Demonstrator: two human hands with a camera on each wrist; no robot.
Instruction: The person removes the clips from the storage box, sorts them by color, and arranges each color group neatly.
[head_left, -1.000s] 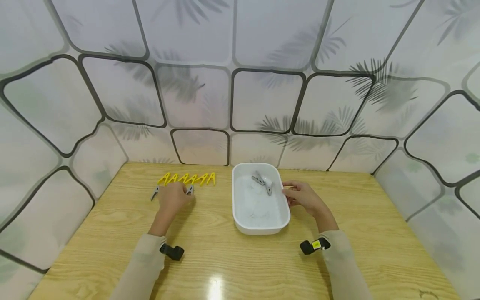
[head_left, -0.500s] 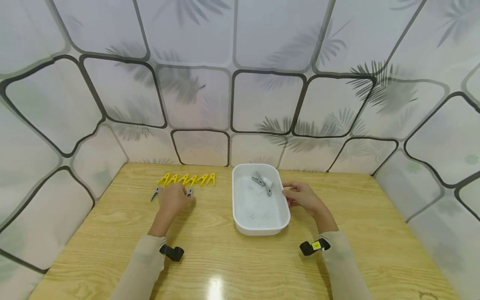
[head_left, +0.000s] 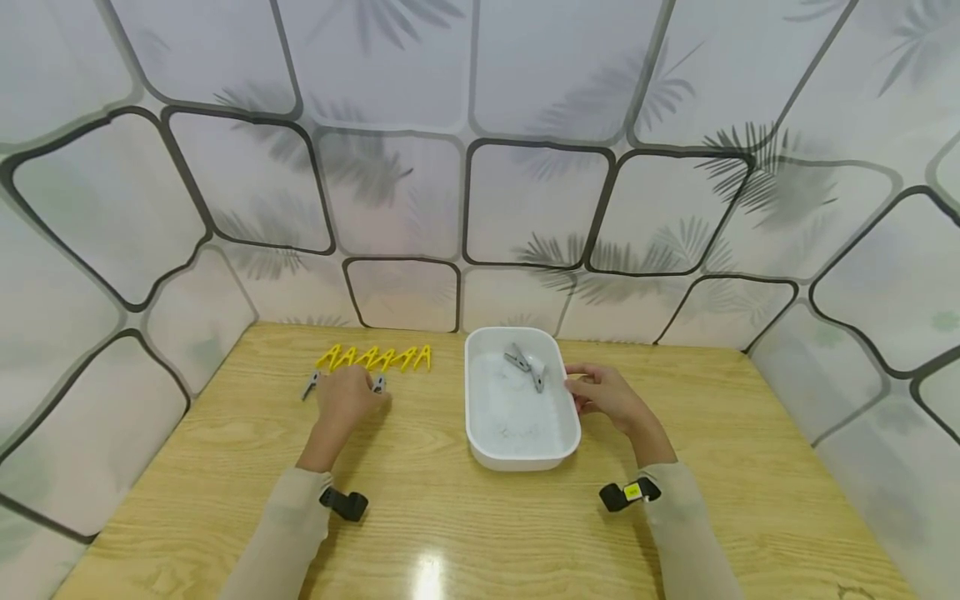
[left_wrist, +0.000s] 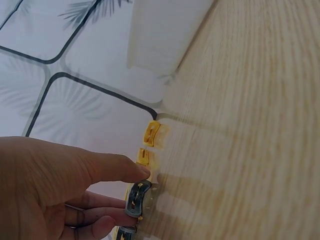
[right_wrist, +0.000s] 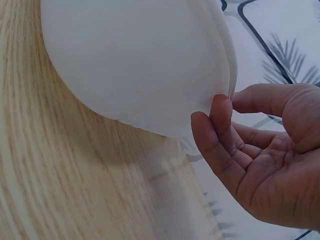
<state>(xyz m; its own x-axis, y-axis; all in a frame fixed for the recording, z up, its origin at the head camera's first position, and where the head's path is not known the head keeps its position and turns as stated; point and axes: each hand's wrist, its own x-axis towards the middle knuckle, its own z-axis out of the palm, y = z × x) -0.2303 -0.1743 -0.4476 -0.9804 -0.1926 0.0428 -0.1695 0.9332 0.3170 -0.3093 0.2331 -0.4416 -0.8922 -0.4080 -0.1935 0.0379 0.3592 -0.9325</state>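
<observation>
On the left of the table, my left hand (head_left: 347, 398) pinches a grey clothespin (head_left: 379, 384) between thumb and fingers. In the left wrist view the thumb lies at one end of this grey clothespin (left_wrist: 137, 198), with fingers along its side. Another grey clothespin (head_left: 310, 385) lies just left of the hand. Behind it runs a row of several yellow clothespins (head_left: 369, 357), partly overlapped by the knuckles. My right hand (head_left: 606, 392) holds the right rim of a white plastic tub (head_left: 522, 461), fingers and thumb at its edge (right_wrist: 231, 75). Inside are grey clothespins (head_left: 517, 358).
The wooden table (head_left: 450, 517) meets a patterned fabric wall (head_left: 401, 296) right behind the row and the tub. More of this fabric encloses both sides. Each wrist wears a black camera strap (head_left: 345, 504).
</observation>
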